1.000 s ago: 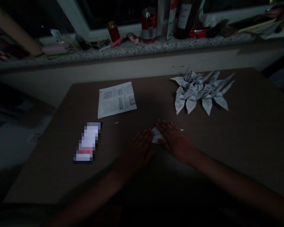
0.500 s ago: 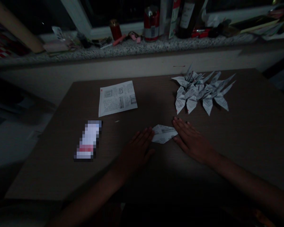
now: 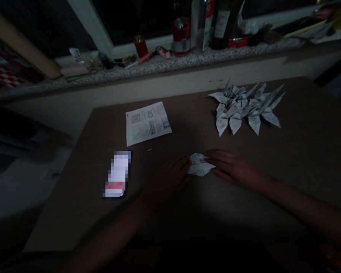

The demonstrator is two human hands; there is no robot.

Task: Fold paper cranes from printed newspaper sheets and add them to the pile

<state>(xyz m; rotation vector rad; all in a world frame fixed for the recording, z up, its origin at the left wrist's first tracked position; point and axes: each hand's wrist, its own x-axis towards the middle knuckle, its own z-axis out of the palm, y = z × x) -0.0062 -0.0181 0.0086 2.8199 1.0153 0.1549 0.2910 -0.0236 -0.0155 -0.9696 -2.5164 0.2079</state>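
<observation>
A small folded piece of printed paper [image 3: 198, 169] lies on the dark wooden table [image 3: 301, 159] between my hands. My left hand [image 3: 167, 179] rests at its left end, fingertips on the paper's edge, fingers slightly curled. My right hand [image 3: 233, 169] comes in from the right, fingers laid over the paper's right end and upper edge, pressing on it. Neither hand lifts the paper. The light is dim.
A pile of several folded paper cranes [image 3: 246, 109] sits at the back right. A flat printed sheet [image 3: 147, 123] lies at the back left, a blurred phone-sized object [image 3: 118, 174] in front of it. The granite sill [image 3: 165, 62] behind holds a can [image 3: 181, 36], bottles and clutter.
My right hand slid right off the paper, then came back over its right end. My left hand stayed at the left end. The view shifted slightly.
</observation>
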